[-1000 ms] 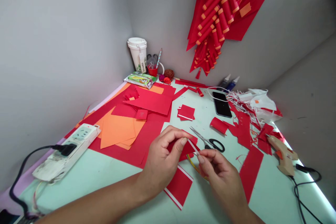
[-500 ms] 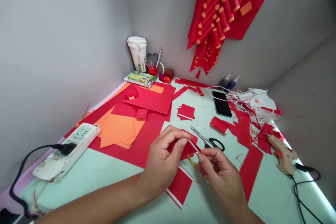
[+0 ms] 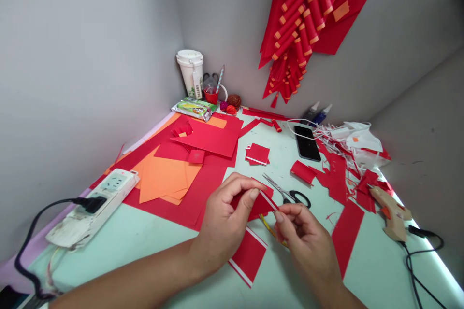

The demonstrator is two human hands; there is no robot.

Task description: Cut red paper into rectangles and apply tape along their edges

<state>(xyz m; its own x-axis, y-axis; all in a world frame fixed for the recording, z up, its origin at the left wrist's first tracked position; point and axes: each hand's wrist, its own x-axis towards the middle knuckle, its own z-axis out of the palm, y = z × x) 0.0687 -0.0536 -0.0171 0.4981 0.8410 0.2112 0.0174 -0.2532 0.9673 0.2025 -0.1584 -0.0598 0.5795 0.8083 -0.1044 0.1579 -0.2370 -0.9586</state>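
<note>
My left hand (image 3: 230, 219) pinches a small red paper piece (image 3: 259, 205) between thumb and forefinger; a white strip runs along its right edge. At the strip's lower end, the thumb and fingertips of my right hand (image 3: 302, 234) close on the paper's corner. Beneath my hands lies another red paper square (image 3: 249, 258) with white strips on two edges. A yellow curved thing (image 3: 267, 226), partly hidden, shows between the hands. Just beyond them are black-handled scissors (image 3: 290, 194), lying partly spread beside a red piece that is mostly covered by my left hand.
Large red sheets (image 3: 213, 137) and orange sheets (image 3: 163, 178) cover the left side. A power strip (image 3: 94, 207) lies at the left edge. To the right are a phone (image 3: 307, 143), red scraps (image 3: 337, 178) and a glue gun (image 3: 391, 212). Red paper firecrackers (image 3: 302, 24) hang on the wall.
Hardly anything differs. Both hands keep their hold on the red paper, and the whole view has shifted very slightly.
</note>
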